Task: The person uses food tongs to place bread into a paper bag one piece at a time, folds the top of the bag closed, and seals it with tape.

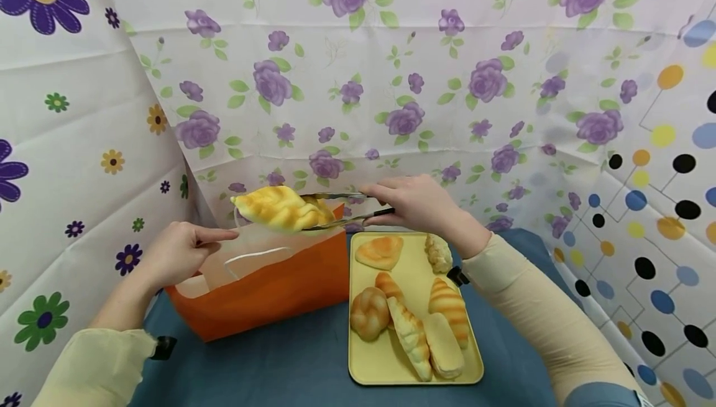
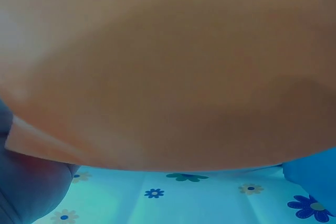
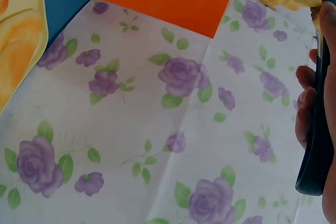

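Head view showed the yellow bread [image 1: 279, 207] above the orange bag [image 1: 274, 292], in tongs [image 1: 338, 196] the right grip [image 1: 414, 205] clasped; whether the left grip [image 1: 181, 251] held the bag was unclear. Probably light and squashy, the bread wanted a gentle mid-body squeeze. The blue-covered table [image 1: 279, 357] lay beneath the bag, rose-print sheeting [image 1: 358, 59] behind.

Shadowed orange bag [image 2: 168, 82] up close, flowered cloth [image 2: 178, 198] below

Texts, labels, brands, numbers and signs: none legible in the head view; none legible in either wrist view.
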Available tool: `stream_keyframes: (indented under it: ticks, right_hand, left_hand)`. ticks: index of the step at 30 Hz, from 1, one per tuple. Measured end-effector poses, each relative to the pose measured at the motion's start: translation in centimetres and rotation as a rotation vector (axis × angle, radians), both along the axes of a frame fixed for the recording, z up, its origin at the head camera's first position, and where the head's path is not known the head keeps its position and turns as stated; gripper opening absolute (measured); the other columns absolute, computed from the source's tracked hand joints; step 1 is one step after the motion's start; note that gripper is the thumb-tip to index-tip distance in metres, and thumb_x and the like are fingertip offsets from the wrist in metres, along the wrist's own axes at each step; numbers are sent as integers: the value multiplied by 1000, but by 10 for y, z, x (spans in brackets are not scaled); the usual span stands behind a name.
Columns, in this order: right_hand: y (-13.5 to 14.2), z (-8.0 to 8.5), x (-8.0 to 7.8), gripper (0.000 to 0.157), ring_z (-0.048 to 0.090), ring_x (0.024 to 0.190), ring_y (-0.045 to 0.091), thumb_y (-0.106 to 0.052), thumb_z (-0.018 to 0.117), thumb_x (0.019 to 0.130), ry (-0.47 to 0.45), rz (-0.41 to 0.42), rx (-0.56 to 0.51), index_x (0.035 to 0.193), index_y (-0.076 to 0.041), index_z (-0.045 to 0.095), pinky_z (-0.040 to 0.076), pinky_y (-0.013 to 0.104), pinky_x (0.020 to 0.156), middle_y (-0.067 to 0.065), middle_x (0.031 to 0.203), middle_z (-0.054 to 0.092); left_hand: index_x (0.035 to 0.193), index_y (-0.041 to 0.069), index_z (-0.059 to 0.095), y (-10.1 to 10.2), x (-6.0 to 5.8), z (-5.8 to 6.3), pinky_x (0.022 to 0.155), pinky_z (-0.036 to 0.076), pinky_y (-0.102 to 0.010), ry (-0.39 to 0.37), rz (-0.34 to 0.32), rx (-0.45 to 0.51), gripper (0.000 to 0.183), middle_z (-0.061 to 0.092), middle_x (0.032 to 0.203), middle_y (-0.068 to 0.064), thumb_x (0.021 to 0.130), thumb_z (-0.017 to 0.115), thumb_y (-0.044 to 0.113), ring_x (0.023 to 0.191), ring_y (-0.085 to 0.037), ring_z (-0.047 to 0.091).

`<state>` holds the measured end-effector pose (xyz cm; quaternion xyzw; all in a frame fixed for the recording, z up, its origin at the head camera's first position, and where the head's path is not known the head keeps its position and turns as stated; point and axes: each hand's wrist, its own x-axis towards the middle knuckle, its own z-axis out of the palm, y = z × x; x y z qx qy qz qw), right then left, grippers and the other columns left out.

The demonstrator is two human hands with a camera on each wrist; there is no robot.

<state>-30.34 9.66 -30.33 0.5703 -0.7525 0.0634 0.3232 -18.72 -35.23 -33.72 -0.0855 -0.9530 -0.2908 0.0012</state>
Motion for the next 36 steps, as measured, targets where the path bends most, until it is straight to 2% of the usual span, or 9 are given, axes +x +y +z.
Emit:
stream_keyframes:
  ticks: [9, 18, 26, 31, 34, 36]
  right_hand:
    - [-12, -9, 0, 59, 70, 76, 15, -50, 83, 91, 7, 12, 38, 136, -13, 72, 55, 34, 57, 2, 104, 77]
    - [-16, -12, -3, 58, 68, 70, 14, -51, 80, 93, -30, -12, 51, 137, -14, 72, 53, 33, 54, 0, 102, 77]
    - [-27, -9, 0, 58, 68, 77, 13, -54, 78, 95, -10, -19, 60, 137, -15, 71, 53, 32, 57, -1, 100, 74]
    - [-30, -12, 0, 57, 68, 79, 13, -52, 77, 95, -8, -15, 49, 137, -14, 72, 55, 32, 61, -1, 98, 72]
    - [-32, -13, -1, 58, 69, 79, 13, -52, 78, 95, -3, -11, 31, 138, -14, 71, 54, 31, 59, -1, 99, 72]
    - [-34, -13, -1, 59, 69, 80, 14, -52, 78, 94, 5, -5, 22, 138, -14, 71, 54, 32, 58, 0, 102, 73]
  left_hand:
    - [136, 12, 76, 2, -2, -4, 43, 38, -30, 16, -9, 12, 42, 52, 54, -6, 102, 58, -3, 43, -23, 44]
    - [137, 15, 76, 3, 0, -3, 43, 34, -29, 10, -5, -10, 49, 55, 59, -5, 99, 54, -6, 43, -19, 38]
    - [137, 10, 75, 2, 1, -6, 44, 35, -29, 20, 0, -15, 48, 56, 62, -4, 98, 53, -8, 43, -20, 42]
    - [135, 11, 77, 3, 1, -8, 44, 35, -29, 37, 2, -24, 48, 60, 65, -2, 97, 54, -9, 44, -21, 43]
    - [135, 13, 77, 3, 1, -7, 44, 33, -28, 41, -4, -30, 49, 58, 61, -3, 98, 55, -9, 43, -21, 42]
    - [135, 12, 77, 3, 1, -6, 44, 34, -29, 49, -10, -30, 49, 63, 66, -4, 97, 55, -10, 44, -20, 42]
